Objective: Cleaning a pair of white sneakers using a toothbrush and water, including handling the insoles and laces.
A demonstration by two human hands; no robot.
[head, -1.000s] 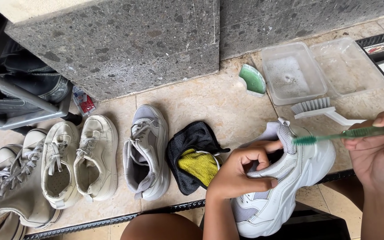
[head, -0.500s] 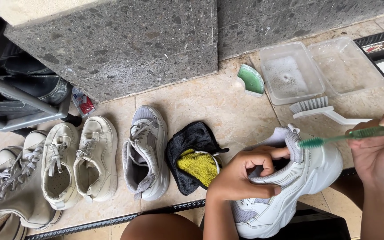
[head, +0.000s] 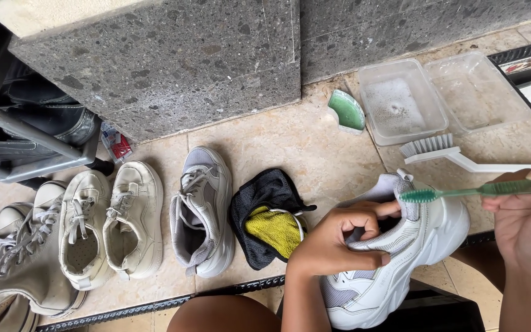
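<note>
A white sneaker (head: pixel 401 258) is gripped at its opening by the left hand (head: pixel 339 240), fingers curled over the collar and thumb pressed along the side; it is held above the tiled floor (head: pixel 290 141). A green toothbrush (head: pixel 462 192) is grasped in the right hand (head: pixel 527 215), its bristles set against the sneaker's heel. Nearby lie a white scrub brush (head: pixel 444 152), a soapy clear container (head: pixel 401 101), a green soap piece (head: pixel 346 110), a black-and-yellow cloth (head: pixel 268 218) and a grey sneaker (head: pixel 201 209).

Tiled floor (head: pixel 314 147) bears sneakers (head: pixel 133 218), cloth (head: pixel 268 221), tubs (head: pixel 401 101), scrub brush (head: pixel 444 150)
</note>
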